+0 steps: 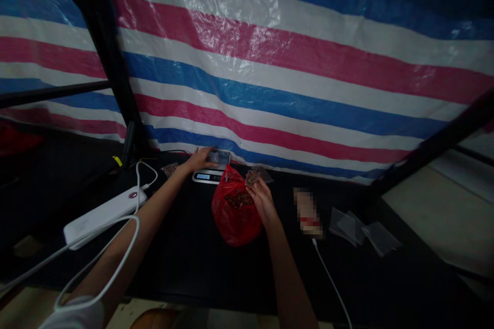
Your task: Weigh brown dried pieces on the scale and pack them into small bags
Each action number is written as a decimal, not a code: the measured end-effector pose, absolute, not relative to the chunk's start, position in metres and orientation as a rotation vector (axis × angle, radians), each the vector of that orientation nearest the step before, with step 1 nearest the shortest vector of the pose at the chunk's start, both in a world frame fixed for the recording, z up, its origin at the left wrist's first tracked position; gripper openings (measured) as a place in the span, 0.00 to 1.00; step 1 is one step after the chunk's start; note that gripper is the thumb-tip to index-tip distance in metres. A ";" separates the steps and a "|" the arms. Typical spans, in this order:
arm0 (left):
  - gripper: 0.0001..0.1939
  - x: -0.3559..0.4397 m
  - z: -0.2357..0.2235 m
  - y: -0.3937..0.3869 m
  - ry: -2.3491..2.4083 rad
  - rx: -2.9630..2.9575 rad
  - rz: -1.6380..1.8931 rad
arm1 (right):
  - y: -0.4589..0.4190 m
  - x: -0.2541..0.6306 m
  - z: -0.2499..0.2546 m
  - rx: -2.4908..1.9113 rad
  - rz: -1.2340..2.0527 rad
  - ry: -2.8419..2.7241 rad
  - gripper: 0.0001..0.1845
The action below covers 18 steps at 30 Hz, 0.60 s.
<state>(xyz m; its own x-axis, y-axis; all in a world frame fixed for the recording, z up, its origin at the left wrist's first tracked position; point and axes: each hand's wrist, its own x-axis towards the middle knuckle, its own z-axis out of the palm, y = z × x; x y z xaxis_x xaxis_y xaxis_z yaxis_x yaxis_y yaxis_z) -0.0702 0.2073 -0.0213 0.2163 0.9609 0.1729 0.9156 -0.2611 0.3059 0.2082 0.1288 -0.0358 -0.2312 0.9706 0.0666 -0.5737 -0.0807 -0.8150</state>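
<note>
My left hand [202,158] reaches over the metal plate of a small digital scale [200,177], its fingers stretched out. Something clear, perhaps a small plastic bag, lies on the plate by the fingertips; its outline is hard to make out. In front of the scale stands a red plastic bag [235,226], its mouth open on brown, grainy bits [239,199]. At the right side of its mouth, my right hand [263,198] pinches a small clear bag [252,178] with brown contents.
Filled clear bags lie left [170,169] and right [265,175] of the scale. A white power strip [104,216] with a looping cable is at left. Flat clear bags [363,229] and a blurred-out object [307,211] with a white cable lie right. Striped sheeting [270,87] hangs behind.
</note>
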 end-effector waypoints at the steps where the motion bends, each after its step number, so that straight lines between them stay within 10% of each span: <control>1: 0.40 -0.070 -0.021 0.210 1.818 2.325 0.478 | 0.128 0.207 -0.036 -0.604 1.627 -0.902 0.19; 18: 0.26 0.006 -0.017 0.124 1.182 1.870 1.133 | 0.116 0.198 -0.020 -0.562 1.539 -1.023 0.19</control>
